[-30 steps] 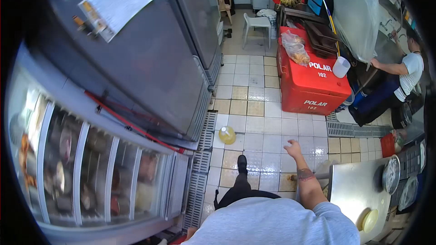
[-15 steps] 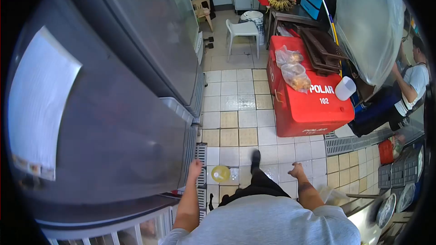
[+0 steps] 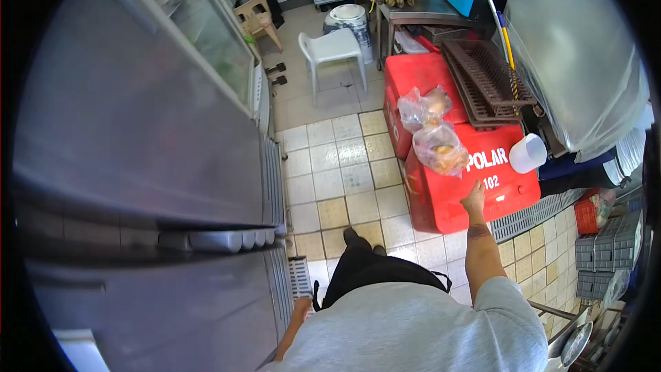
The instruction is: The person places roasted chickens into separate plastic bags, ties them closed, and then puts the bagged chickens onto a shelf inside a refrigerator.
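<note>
Head view: the right hand [image 3: 474, 199] is held out in front of the body, fingers [image 3: 478, 189] loosely together and empty, their tips over the near edge of the red cooler [image 3: 475, 186] marked POLAR 102; whether they touch it cannot be told. This cooler's long axis runs from the hand away and to the left, toward a second red cooler [image 3: 413, 76] set end to end with it. Just beyond the fingers, on the lid, lie two clear plastic bags [image 3: 437, 145] of food. To the right of the hand a white jug [image 3: 528, 153] rests at the cooler's far corner, and a brown rack [image 3: 485, 79] lies farther up. Only the left forearm [image 3: 292, 324] shows, low beside the steel fridge [image 3: 138, 131]; its hand is hidden. Tiled floor [image 3: 337, 165] lies between fridge and coolers, with a white plastic chair [image 3: 330, 52] beyond.
</note>
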Action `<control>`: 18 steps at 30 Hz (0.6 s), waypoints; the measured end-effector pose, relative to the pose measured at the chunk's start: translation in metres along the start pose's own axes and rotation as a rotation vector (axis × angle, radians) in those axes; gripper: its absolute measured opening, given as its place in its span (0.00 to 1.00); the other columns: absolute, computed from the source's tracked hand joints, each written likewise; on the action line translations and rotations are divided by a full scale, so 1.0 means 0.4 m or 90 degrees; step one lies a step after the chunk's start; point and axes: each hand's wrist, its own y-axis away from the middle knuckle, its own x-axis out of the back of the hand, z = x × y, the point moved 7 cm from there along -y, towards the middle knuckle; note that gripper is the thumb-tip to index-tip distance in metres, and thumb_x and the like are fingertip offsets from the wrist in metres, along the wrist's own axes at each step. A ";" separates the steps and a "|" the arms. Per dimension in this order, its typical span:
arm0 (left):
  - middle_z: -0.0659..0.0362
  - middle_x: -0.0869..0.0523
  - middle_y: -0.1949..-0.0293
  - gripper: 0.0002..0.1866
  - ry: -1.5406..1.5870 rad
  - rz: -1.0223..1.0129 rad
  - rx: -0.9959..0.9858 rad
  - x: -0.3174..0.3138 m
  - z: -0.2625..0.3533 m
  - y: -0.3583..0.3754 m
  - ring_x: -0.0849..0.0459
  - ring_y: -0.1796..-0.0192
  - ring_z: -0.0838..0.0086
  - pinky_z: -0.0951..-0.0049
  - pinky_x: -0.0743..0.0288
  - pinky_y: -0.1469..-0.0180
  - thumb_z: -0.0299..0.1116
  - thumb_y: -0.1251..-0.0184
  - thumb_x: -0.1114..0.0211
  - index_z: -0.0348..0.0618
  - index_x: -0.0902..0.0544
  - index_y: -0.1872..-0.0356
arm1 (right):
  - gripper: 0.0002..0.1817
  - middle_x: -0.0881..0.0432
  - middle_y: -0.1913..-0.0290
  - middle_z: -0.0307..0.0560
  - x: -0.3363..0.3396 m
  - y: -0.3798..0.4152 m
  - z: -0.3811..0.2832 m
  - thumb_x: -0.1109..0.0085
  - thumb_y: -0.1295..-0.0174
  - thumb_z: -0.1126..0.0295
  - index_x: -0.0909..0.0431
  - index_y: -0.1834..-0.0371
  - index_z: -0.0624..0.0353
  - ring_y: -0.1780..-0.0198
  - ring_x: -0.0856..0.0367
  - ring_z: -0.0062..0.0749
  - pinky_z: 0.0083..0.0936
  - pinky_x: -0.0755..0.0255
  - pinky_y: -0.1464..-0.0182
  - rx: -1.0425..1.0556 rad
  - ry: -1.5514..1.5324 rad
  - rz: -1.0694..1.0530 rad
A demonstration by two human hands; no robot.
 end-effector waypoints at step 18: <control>0.58 0.18 0.68 0.09 0.230 0.253 -0.305 1.100 0.769 -0.525 0.22 0.65 0.74 0.73 0.27 0.60 0.33 0.36 0.43 0.37 0.22 0.62 | 0.15 0.19 0.63 0.54 -0.150 -0.459 -0.239 0.45 0.40 0.63 0.22 0.58 0.64 0.57 0.23 0.39 0.37 0.30 0.54 -0.144 -0.252 0.117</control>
